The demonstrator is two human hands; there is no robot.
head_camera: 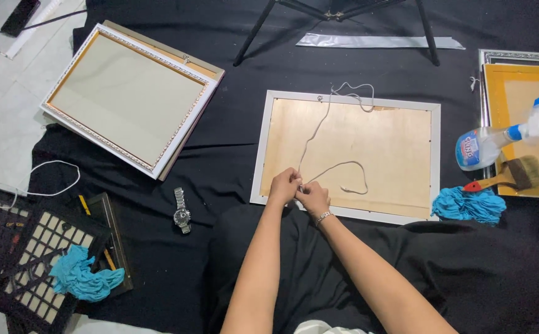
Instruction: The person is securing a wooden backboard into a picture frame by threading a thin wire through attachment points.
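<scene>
At the near edge of the white picture frame, laid face down on the black cloth, the white hanging cord was pinched by both the left hand and the right hand. Its far end appeared already fastened at the top hook; the near end seemed unfinished.

Head cam, steep downward look over black floor cloth, close to own forearms.
</scene>
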